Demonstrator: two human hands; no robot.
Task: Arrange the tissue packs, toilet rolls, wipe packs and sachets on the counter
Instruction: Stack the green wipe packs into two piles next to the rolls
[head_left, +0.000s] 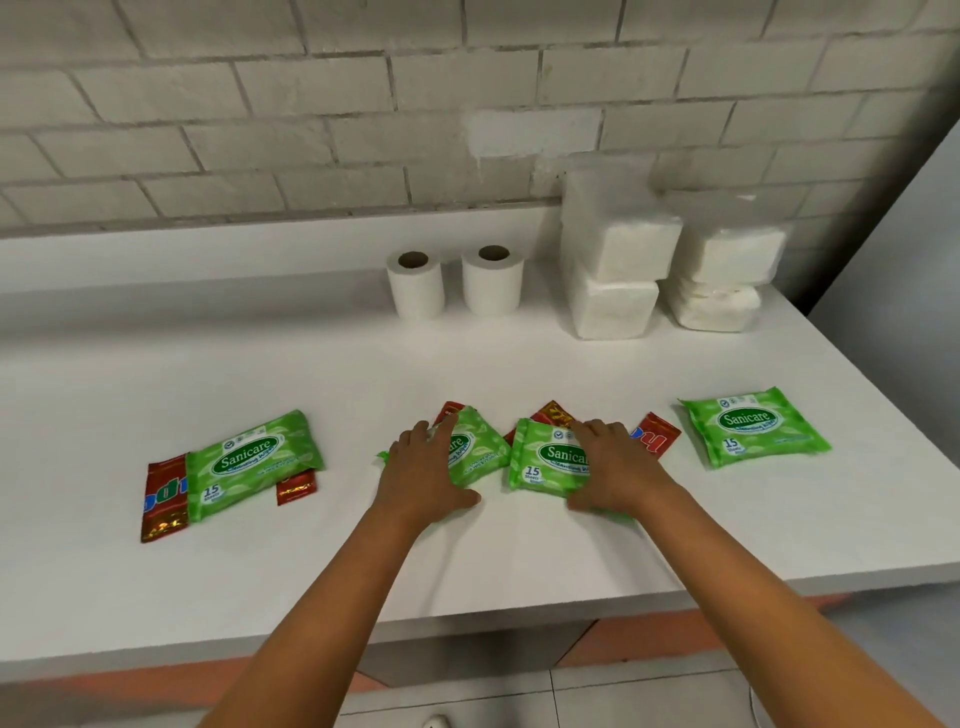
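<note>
On the white worktop (519, 545), four green wipe packs lie in a loose row near the front edge. The left hand (421, 467) rests flat on the second wipe pack (475, 447), fingers (415, 434) extended and spread, not curled round it. The right hand (613, 467) rests the same way on the third wipe pack (545, 460), fingers open and pressing down. The two packs lie just beside each other, nearly touching at their inner edges.

The far-left wipe pack (249, 462) lies partly over a long red sachet (163, 496) and a small red sachet (296, 486). The far-right wipe pack (753, 426) lies alone, near another red sachet (657, 434). More sachets show behind the two covered packs: one behind the second pack (448, 410) and one behind the third (553, 413). At the rear, two toilet rolls (452, 283) stand upright side by side, and the tissue packs (670, 265) sit in two stacks at the wall.

Probable faults from this position:
- Sliding either pack under a flat palm may drag the sachets that are partly under it, scattering them.
- Pushing the two packs together may cause one edge to ride over the other.
- The soft film may slip under the palm, so that a pack turns out of line.
- The upper tissue pack on the left stack sits skewed; a knock could topple it.
</note>
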